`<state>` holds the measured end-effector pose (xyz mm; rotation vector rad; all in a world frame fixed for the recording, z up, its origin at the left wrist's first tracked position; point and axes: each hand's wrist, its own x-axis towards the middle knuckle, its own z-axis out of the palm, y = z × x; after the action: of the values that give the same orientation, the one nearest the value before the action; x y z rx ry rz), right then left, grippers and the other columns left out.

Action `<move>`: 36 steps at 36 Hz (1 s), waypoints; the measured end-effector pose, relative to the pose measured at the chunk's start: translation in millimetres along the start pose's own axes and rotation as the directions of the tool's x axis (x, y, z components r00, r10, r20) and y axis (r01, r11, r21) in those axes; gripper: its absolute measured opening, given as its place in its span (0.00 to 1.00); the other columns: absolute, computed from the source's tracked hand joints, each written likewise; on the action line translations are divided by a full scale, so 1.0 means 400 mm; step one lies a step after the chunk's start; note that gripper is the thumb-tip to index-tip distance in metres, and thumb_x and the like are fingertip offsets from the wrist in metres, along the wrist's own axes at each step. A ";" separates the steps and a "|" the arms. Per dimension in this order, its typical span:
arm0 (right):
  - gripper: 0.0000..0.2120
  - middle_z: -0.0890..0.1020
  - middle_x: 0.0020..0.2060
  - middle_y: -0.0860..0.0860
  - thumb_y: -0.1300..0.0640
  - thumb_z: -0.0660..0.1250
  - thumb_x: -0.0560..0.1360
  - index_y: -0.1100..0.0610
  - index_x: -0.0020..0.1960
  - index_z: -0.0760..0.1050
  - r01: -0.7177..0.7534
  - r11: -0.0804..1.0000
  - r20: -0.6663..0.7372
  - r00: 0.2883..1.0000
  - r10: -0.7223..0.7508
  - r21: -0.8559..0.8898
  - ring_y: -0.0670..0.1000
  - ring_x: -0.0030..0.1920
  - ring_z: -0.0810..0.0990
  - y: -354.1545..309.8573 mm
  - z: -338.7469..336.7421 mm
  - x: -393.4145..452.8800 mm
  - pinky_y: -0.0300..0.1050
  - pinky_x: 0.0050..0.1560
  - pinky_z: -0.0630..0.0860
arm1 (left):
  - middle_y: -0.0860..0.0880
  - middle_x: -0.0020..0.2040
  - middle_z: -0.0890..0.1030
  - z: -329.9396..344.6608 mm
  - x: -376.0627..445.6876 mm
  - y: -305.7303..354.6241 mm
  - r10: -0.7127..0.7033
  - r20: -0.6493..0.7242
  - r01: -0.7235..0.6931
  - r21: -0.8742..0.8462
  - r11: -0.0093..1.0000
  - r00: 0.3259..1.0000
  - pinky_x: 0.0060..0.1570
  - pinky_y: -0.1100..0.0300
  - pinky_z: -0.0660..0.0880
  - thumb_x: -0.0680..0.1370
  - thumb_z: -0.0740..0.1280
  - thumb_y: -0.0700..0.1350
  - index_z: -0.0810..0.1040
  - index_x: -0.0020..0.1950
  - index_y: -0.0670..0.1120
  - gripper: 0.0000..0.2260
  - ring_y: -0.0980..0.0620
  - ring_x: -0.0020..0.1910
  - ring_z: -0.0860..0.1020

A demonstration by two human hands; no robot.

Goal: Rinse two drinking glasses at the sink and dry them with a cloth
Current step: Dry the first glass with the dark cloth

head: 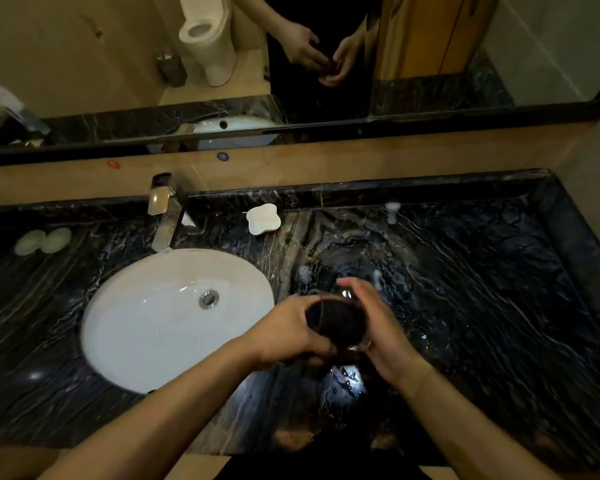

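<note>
A clear drinking glass (356, 345) is held above the wet black marble counter (482, 289), just right of the white sink basin (146, 327). A dark cloth (336, 322) fills and covers most of the glass. My left hand (288, 332) grips the cloth from the left, thumb on top and fingers curled beneath. My right hand (383, 327) cups the glass from the right, its fingers reaching over the top. A faint pale glint (378, 278) on the counter behind my hands may be a second glass, but I cannot tell.
A chrome faucet (163, 216) stands behind the basin, with no water running. A white soap dish (262, 220) sits at the back of the counter, two pale round soaps (42, 240) at the far left and a small white knob-like object (392, 209) at the back right. A mirror spans the wall.
</note>
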<state>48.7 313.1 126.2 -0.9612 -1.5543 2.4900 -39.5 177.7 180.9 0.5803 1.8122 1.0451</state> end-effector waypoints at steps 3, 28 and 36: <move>0.13 0.83 0.48 0.44 0.47 0.65 0.77 0.50 0.59 0.77 0.295 0.952 -0.036 0.954 -0.299 -0.084 0.46 0.52 0.81 0.035 0.014 -0.012 0.39 0.52 0.77 | 0.43 0.44 0.84 0.008 0.006 0.012 -0.264 0.006 0.226 -0.535 0.814 0.965 0.33 0.57 0.81 0.70 0.70 0.27 0.81 0.56 0.42 0.18 0.48 0.39 0.83; 0.15 0.83 0.52 0.52 0.47 0.65 0.77 0.53 0.60 0.75 0.280 0.955 0.047 0.960 -0.277 -0.093 0.49 0.53 0.82 -0.003 -0.023 -0.003 0.43 0.53 0.78 | 0.45 0.45 0.84 0.029 0.011 0.009 -0.115 -0.043 0.091 -0.366 0.926 0.992 0.35 0.58 0.81 0.70 0.73 0.27 0.80 0.61 0.46 0.23 0.51 0.39 0.83; 0.08 0.83 0.40 0.43 0.52 0.64 0.79 0.53 0.46 0.80 0.327 0.926 -0.146 0.923 -0.356 -0.191 0.46 0.45 0.80 0.001 -0.007 0.011 0.39 0.46 0.76 | 0.42 0.47 0.84 0.060 0.018 0.005 -0.108 -0.076 0.078 -0.325 0.942 0.991 0.40 0.52 0.82 0.67 0.75 0.30 0.79 0.60 0.46 0.24 0.48 0.42 0.84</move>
<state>46.7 316.6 122.7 -0.8169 -1.7162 2.0108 -21.4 194.1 174.1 0.2484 1.6811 1.2869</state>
